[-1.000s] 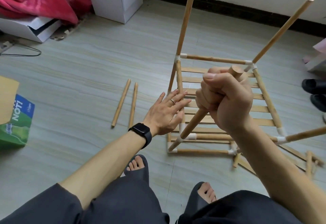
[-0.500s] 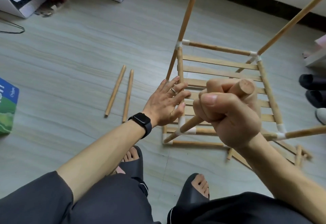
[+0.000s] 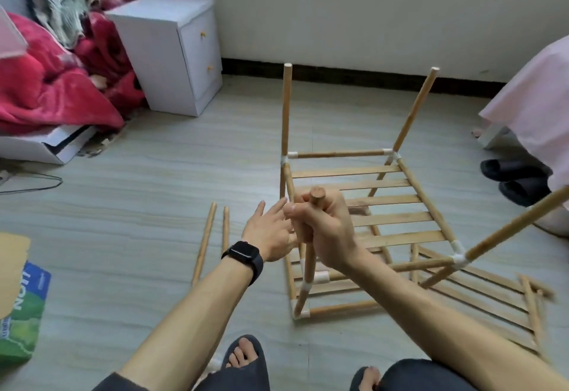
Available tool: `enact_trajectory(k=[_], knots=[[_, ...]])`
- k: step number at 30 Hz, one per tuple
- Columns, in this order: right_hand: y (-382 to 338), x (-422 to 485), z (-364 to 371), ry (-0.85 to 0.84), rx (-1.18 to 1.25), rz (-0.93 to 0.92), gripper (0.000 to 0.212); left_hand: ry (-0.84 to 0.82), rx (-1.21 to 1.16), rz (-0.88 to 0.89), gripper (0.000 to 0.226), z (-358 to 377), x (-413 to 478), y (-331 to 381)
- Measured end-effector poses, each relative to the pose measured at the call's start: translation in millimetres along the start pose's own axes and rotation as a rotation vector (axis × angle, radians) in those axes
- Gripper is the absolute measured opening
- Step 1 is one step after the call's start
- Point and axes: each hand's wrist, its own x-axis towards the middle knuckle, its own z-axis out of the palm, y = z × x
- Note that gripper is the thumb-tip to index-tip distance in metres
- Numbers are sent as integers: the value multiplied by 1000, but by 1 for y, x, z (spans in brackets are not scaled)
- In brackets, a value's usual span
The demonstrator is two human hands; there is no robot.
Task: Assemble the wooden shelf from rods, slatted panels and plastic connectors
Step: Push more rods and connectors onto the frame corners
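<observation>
The partly built wooden shelf [image 3: 363, 193] stands on the floor, a slatted panel framed by rods and white plastic connectors [image 3: 458, 255], with upright rods rising at its corners. My right hand [image 3: 326, 230] grips the top of the near left upright rod [image 3: 308, 270]. My left hand [image 3: 271, 233], wearing a black watch, is open with fingers spread, just left of that rod and beside the right hand. Two loose rods [image 3: 204, 243] lie side by side on the floor to the left. A second slatted panel [image 3: 492, 295] lies flat at the right.
A white bedside cabinet [image 3: 175, 52] and a red blanket [image 3: 46, 95] are at the back left. A green and blue box [image 3: 21, 313] sits at the left edge. Black slippers [image 3: 514, 178] lie at the right by a pink cloth [image 3: 535, 89]. My feet in dark slippers are below.
The view has tilted up and pulled back, showing the wall and cabinet. The gripped rod now stands more upright. My left hand stays open beside it.
</observation>
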Motion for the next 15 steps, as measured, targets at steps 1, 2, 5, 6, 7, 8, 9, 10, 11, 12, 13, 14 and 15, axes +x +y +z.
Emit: enact_trajectory(k=[1,2,5,6,7,8,9,10,11,12,13,14,15], knots=[[2,5,1,26,-35,-10,46,-14,-52,-51,36,-12,1,0],[4,8,1,44,-90,-10,47,-23,-156,-93,21,-24,1,0],[18,10,-14,-20,-474,-7,42,30,-573,-166,20,-61,-4,-6],[25,4,-23,-80,-632,-7,37,85,-707,-198,28,-75,-7,-6],[35,-5,-34,-139,-764,15,33,156,-833,-215,38,-87,-13,-4],[44,-17,-46,-165,-864,62,35,211,-935,-195,46,-100,-20,1],[53,-30,-58,-178,-953,126,44,248,-1028,-159,52,-109,-30,7],[63,-44,-71,-179,-1052,187,55,259,-1118,-110,56,-117,-40,13],[73,-57,-83,-175,-1164,247,65,240,-1179,-52,58,-122,-48,19],[81,-70,-95,-180,-1269,303,71,210,-1222,2,60,-125,-56,27],[89,-80,-105,-192,-1364,346,74,185,-1249,49,61,-126,-62,35],[96,-87,-113,-204,-1443,369,73,171,-1270,85,62,-125,-66,45],[102,-92,-118,-207,-1501,362,70,172,-1298,105,62,-122,-68,54]])
